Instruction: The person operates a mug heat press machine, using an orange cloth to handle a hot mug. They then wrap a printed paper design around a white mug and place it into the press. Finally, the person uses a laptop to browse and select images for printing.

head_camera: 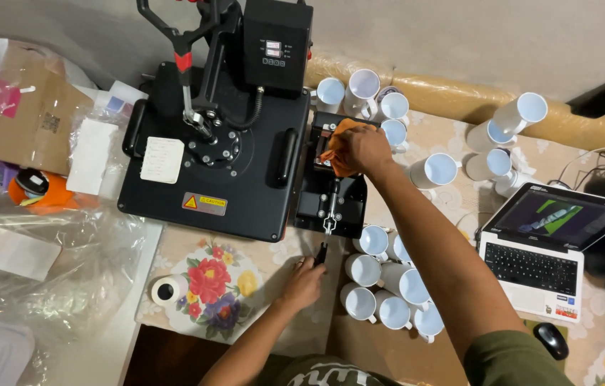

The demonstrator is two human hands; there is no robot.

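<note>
Orange cloth is bunched in my right hand, its grip clamped on it atop the small mug press, just right of the big black heat press. My left hand pinches that mug press's lever handle. White mugs crowd its right side (laptop beyond them), hemming my forearm.

Press is black matt metal w/ a shiny steel handle rod. Cloth is soft orange fabric. Mugs look smooth, glossy white, like china. Bags are clear, crinkly plastic. Box is brown matt cardboard. Table cover is flowery & smooth.
</note>
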